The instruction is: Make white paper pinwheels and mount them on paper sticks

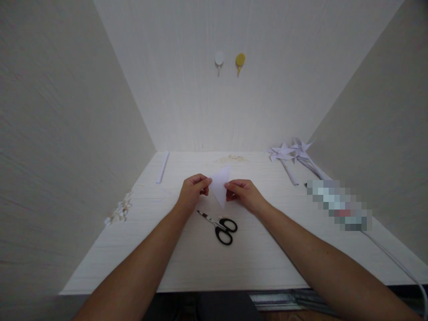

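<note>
Between my two hands is a small white piece of paper (pixel 219 183), roughly triangular, with one corner pointing down toward me. My left hand (pixel 195 189) pinches its left corner between thumb and fingers. On the other side, my right hand (pixel 243 192) grips the right edge the same way. The paper is held up off the table. Just below it lies a pair of scissors (pixel 218 225) with black handles, blades pointing to the upper left. Neither hand touches the scissors.
Paper pinwheels (pixel 282 153) on rolled sticks lie at the back right. A blurred-out object (pixel 337 205) with a white cable (pixel 391 252) is nearer on the right. A rolled paper stick (pixel 162 167) and small pale scraps (pixel 120 209) lie left. Walls enclose the white table (pixel 187 272).
</note>
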The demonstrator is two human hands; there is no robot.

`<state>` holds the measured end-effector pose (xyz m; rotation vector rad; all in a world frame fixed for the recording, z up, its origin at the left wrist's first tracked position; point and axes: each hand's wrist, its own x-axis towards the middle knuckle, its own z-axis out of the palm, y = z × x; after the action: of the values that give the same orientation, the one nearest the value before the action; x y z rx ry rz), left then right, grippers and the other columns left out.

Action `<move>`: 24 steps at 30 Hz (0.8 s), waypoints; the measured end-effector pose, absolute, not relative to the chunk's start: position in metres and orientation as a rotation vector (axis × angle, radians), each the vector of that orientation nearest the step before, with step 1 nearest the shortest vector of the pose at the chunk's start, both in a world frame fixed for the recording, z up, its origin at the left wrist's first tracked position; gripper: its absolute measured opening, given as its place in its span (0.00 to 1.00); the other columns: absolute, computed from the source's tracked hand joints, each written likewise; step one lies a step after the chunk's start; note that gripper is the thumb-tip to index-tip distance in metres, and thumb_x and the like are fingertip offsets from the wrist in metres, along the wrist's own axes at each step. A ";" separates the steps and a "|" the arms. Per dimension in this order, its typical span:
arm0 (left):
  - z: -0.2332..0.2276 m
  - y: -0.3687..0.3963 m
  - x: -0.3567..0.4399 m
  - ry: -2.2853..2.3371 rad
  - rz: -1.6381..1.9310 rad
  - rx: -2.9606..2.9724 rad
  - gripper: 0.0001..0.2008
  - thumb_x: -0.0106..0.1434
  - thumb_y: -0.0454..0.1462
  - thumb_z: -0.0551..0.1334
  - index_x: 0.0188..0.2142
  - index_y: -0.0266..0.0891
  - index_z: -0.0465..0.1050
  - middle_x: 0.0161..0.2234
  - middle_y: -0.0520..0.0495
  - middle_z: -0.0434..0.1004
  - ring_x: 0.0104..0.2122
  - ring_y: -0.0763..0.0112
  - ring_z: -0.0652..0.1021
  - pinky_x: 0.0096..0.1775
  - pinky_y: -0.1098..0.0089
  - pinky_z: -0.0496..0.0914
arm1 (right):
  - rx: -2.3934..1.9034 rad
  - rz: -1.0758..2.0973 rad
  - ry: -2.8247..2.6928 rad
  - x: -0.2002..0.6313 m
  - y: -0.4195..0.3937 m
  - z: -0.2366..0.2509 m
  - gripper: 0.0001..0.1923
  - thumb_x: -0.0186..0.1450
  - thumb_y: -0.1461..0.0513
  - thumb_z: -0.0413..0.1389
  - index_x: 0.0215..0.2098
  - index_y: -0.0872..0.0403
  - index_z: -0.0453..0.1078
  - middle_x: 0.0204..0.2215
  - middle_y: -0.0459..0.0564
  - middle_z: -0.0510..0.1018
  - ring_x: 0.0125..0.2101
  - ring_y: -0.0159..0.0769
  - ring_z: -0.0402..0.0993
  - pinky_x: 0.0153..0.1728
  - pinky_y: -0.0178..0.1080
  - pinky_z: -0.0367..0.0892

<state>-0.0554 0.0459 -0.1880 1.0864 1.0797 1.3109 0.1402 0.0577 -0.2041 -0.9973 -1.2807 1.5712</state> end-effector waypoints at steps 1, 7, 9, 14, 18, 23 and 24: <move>-0.187 0.046 -0.055 1.075 1.314 1.084 0.13 0.50 0.43 0.72 0.21 0.38 0.73 0.18 0.54 0.70 0.21 0.75 0.69 0.28 0.71 0.64 | -0.993 1.575 -1.271 0.140 0.058 -0.204 0.21 0.52 0.47 0.72 0.23 0.55 0.77 0.20 0.46 0.78 0.21 0.31 0.74 0.27 0.36 0.66; -0.185 0.044 -0.056 1.049 1.351 1.062 0.10 0.51 0.43 0.68 0.29 0.39 0.75 0.21 0.54 0.72 0.22 0.73 0.71 0.28 0.70 0.66 | -0.951 1.649 -1.184 0.140 0.058 -0.205 0.22 0.54 0.45 0.70 0.24 0.55 0.74 0.22 0.47 0.78 0.21 0.33 0.74 0.25 0.36 0.66; -0.186 0.044 -0.057 1.053 1.355 1.072 0.10 0.50 0.41 0.67 0.30 0.39 0.75 0.21 0.54 0.72 0.22 0.73 0.71 0.29 0.70 0.66 | -0.936 1.675 -1.161 0.140 0.058 -0.204 0.22 0.54 0.46 0.70 0.25 0.55 0.73 0.22 0.47 0.78 0.21 0.33 0.74 0.25 0.36 0.66; -0.185 0.044 -0.056 1.096 1.320 1.176 0.12 0.50 0.44 0.67 0.30 0.39 0.76 0.23 0.53 0.75 0.23 0.71 0.74 0.31 0.68 0.69 | -0.914 1.721 -1.149 0.138 0.057 -0.202 0.22 0.54 0.46 0.70 0.25 0.55 0.73 0.22 0.47 0.78 0.20 0.33 0.73 0.24 0.37 0.66; -0.184 0.043 -0.054 1.206 1.305 1.340 0.12 0.50 0.45 0.69 0.25 0.38 0.76 0.19 0.52 0.72 0.21 0.71 0.70 0.27 0.69 0.64 | -0.924 1.736 -1.162 0.138 0.057 -0.202 0.21 0.56 0.47 0.70 0.28 0.56 0.75 0.26 0.50 0.80 0.21 0.34 0.75 0.24 0.37 0.67; -0.183 0.034 -0.050 1.366 1.408 1.559 0.07 0.53 0.41 0.67 0.24 0.41 0.75 0.19 0.55 0.70 0.22 0.71 0.67 0.28 0.69 0.60 | -0.962 1.705 -1.125 0.138 0.057 -0.199 0.25 0.64 0.41 0.61 0.44 0.53 0.77 0.38 0.55 0.83 0.30 0.39 0.80 0.27 0.38 0.73; -0.183 0.032 -0.049 1.376 1.428 1.604 0.06 0.53 0.39 0.67 0.24 0.41 0.75 0.20 0.54 0.71 0.24 0.71 0.68 0.30 0.69 0.61 | -0.963 1.701 -1.120 0.138 0.056 -0.198 0.26 0.65 0.40 0.59 0.45 0.53 0.77 0.40 0.55 0.83 0.32 0.40 0.80 0.28 0.39 0.74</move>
<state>-0.0492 0.0318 -0.1826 1.6041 1.3757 1.4283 0.1383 0.0558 -0.1982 -0.9626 -1.1200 1.7006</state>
